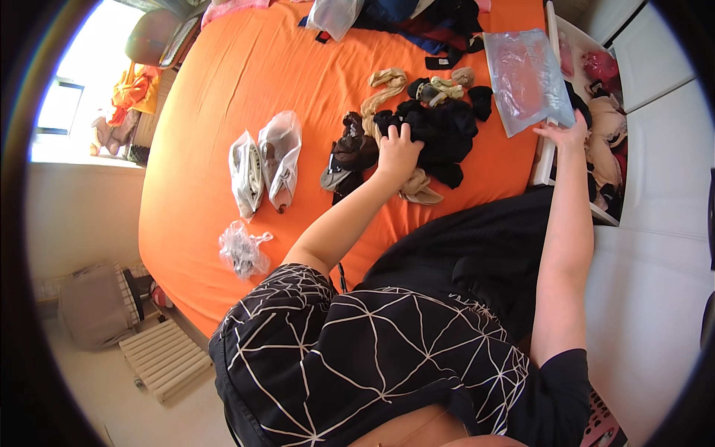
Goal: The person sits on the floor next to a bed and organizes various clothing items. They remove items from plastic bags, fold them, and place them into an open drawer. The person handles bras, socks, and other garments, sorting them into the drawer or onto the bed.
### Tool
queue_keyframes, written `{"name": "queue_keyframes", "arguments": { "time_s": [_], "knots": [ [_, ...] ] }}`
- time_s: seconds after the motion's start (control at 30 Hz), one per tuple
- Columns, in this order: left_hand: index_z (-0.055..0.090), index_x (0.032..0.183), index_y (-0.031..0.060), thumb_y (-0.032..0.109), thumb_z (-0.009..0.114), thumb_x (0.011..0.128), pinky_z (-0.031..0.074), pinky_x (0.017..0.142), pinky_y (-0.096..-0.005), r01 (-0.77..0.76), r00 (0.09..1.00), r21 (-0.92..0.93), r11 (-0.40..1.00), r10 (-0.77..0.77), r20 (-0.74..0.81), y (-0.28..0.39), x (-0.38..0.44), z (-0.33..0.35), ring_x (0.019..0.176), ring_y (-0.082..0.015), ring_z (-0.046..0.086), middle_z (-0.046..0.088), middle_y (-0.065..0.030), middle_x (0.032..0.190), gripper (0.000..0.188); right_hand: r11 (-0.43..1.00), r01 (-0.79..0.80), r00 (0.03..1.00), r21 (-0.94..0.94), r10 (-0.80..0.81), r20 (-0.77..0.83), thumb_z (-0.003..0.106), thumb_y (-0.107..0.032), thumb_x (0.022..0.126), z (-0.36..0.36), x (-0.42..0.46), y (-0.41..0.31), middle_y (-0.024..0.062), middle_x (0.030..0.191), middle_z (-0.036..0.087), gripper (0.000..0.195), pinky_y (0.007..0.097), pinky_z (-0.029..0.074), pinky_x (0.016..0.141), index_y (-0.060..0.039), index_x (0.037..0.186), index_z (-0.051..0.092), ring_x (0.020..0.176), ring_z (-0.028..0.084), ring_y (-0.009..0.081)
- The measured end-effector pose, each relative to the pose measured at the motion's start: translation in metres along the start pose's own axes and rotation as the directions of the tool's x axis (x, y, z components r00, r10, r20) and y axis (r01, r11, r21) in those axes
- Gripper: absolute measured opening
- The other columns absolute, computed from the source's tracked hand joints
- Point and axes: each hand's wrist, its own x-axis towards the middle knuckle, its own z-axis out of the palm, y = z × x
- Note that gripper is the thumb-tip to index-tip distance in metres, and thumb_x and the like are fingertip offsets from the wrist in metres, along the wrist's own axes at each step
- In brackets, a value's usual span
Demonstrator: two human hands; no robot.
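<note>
My left hand (pixel 399 148) lies on a pile of black socks and stockings (pixel 441 131), fingertips pressed into the fabric. Whether it grips a piece cannot be told. Around it are beige nylon stockings (pixel 385 89), a dark brown lacy bundle (pixel 354 145) and a grey sock (pixel 334 179). My right hand (pixel 567 131) holds a clear plastic zip bag (pixel 525 78) by its lower right corner. The bag looks flat and extends over the edge of an open white drawer (pixel 546 165). Inside the drawer are beige garments (pixel 606 137) and a red bra-like piece (pixel 600 64).
An orange sheet (pixel 190 184) covers the bed. Two filled plastic bags (pixel 281 159) and a crumpled clear bag (pixel 243 248) lie at left. Dark clothes (pixel 413 22) are heaped at the far edge. White cabinet fronts (pixel 665 162) stand right; a slatted wooden stool (pixel 165 357) stands lower left.
</note>
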Motion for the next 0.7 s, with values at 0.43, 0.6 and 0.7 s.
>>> {"name": "queue_keyframes", "arguments": {
  "time_s": [0.43, 0.6, 0.7],
  "knots": [
    [0.077, 0.083, 0.013, 0.01, 0.068, 0.073, 0.009, 0.115, -0.0671, -0.001, 0.997, -0.105, 0.994, 0.008, 0.072, -0.014, -0.042, -0.078, 0.149, -0.0362, 0.021, 0.045, -0.0079, 0.149, 0.014, 0.068, 0.691, 0.639, -0.72, -0.523, 0.564, 0.078, -0.023, 0.075, -0.02, -0.047, 0.134, 0.0125, 0.099, 0.067, 0.041, 0.0361, 0.053, 0.084, -0.0019, 0.107, 0.065, 0.091, 0.066, 0.0259],
    [0.07, 0.102, 0.0019, 0.004, 0.059, 0.074, 0.038, 0.105, -0.0388, 0.152, 0.987, -0.734, 0.662, -0.146, 0.073, -0.025, -0.029, -0.12, 0.116, -0.0206, 0.058, 0.067, -0.007, 0.114, 0.03, 0.185, 0.953, 0.28, -0.239, -0.24, 0.93, 0.077, -0.019, 0.084, -0.008, -0.136, 0.181, 0.0112, 0.119, 0.064, 0.039, 0.0319, 0.05, 0.092, -0.0068, 0.119, 0.064, 0.107, 0.063, 0.0222],
    [0.063, 0.111, -0.0076, 0.002, 0.051, 0.086, 0.049, 0.072, -0.0237, 0.317, 0.933, -0.945, -0.08, -0.153, 0.326, -0.033, -0.012, -0.139, 0.082, -0.0151, 0.065, 0.069, -0.0084, 0.093, 0.03, 0.315, 0.945, 0.096, -0.083, -0.027, 0.995, 0.082, -0.022, 0.082, 0.0, -0.187, 0.194, 0.0101, 0.126, 0.062, 0.053, 0.0317, 0.045, 0.1, -0.008, 0.128, 0.061, 0.118, 0.059, 0.023]
  ]
}}
